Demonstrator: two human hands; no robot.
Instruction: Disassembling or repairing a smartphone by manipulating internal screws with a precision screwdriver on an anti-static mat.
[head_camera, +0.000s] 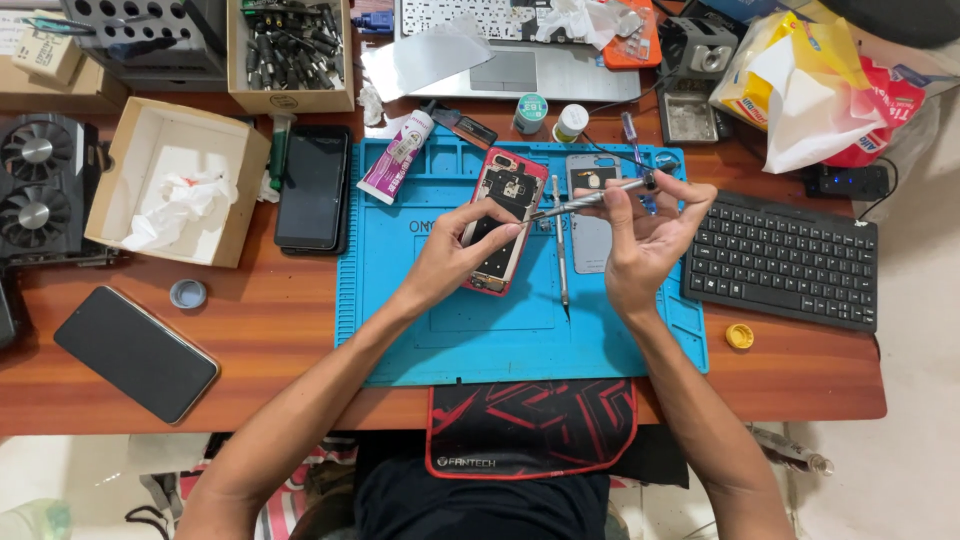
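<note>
Screwdriver (590, 199) tip leftward toward phone (503, 220)

The left hand (452, 255) is steadying an opened red phone (503, 220) on the blue mat (480, 330); the right hand (645, 235) is angling a silver screwdriver (590, 199) toward it.

The left hand (450, 255) covers the lower middle of the opened red phone (503, 218), so the parts beneath its fingers cannot be seen. Where the screwdriver (590, 198) tip meets the phone is too small to make out. The laptop (515, 50) is cut off by the top edge, and crumpled tissue hides part of its keyboard. The graphics card (35, 180) runs off the left edge. The bits in the cardboard box (290, 50) are too small to tell apart.
</note>
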